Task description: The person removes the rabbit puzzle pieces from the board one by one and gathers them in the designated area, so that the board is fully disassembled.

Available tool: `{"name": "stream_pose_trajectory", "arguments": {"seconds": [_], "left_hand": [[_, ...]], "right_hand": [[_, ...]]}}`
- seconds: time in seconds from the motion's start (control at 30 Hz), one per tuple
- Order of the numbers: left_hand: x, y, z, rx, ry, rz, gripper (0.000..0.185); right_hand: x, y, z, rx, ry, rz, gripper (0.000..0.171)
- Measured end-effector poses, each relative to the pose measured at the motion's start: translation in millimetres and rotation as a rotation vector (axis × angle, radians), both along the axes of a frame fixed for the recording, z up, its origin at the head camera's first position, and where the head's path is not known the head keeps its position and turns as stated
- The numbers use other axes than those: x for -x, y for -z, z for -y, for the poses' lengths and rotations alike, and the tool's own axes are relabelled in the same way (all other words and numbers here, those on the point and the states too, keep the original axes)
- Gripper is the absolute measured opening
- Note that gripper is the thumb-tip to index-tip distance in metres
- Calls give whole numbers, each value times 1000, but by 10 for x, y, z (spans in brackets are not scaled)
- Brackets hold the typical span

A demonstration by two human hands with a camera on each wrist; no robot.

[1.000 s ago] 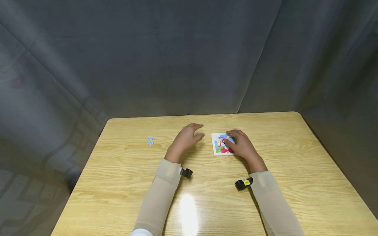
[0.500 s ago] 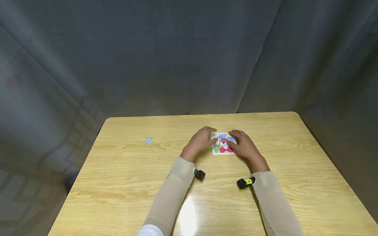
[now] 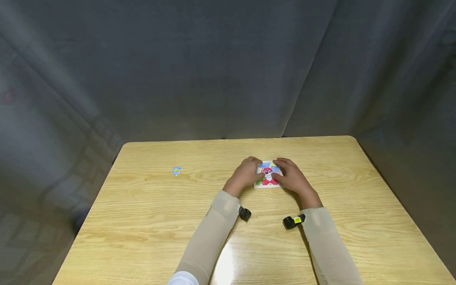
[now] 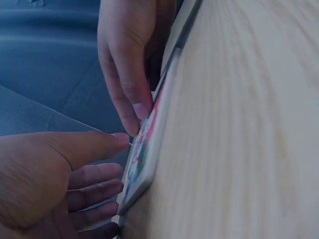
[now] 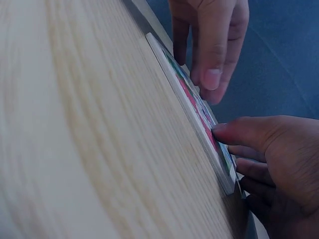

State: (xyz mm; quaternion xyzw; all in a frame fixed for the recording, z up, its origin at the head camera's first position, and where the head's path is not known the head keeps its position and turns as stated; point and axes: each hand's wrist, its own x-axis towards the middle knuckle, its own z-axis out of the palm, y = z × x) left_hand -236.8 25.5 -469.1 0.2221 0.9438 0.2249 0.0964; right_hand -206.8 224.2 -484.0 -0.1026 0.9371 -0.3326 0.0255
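Note:
A small square jigsaw puzzle [image 3: 268,179] in a white frame lies flat on the table, showing a pink and white cartoon animal. My left hand [image 3: 246,174] is at its left side, the thumb reaching over the picture. In the left wrist view, the left hand's fingers [image 4: 94,189] are loosely extended beside the frame's edge. My right hand [image 3: 292,176] is at the right side. Its thumb [image 5: 239,132] touches the picture, while its other fingers extend by the far edge. Both hands cover parts of the puzzle.
A few blue and yellow jigsaw pieces [image 3: 176,170] lie together on the left part of the wooden table [image 3: 142,221]. A grey curtain [image 3: 213,79] hangs behind the table's far edge.
My left hand has moved right, from beside the puzzle to its left edge, with the thumb over the picture. The right hand has stayed almost in place at the puzzle.

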Motion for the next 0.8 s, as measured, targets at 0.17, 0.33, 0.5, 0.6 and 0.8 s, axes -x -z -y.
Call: {"name": "stream_pose_trajectory", "arguments": {"seconds": [0.17,0.33,0.5,0.6,0.8], "left_hand": [[-9,32,-11,15,-15,-22,48],[-10,61,-29,30,-18,-33,44],[4,76,-32,1,-35,-17,43],[8,87,-29,-19,-46,-7,43],[0,95,-26,-7,-57,-10,42]], "right_hand": [[1,-18,-5,2,-12,-9,56],[-8,-26,-8,-7,3,-4,56],[-9,-26,-18,-3,14,-14,55],[-9,-16,-24,6,18,-15,53],[2,6,-18,13,31,-9,51]]}}
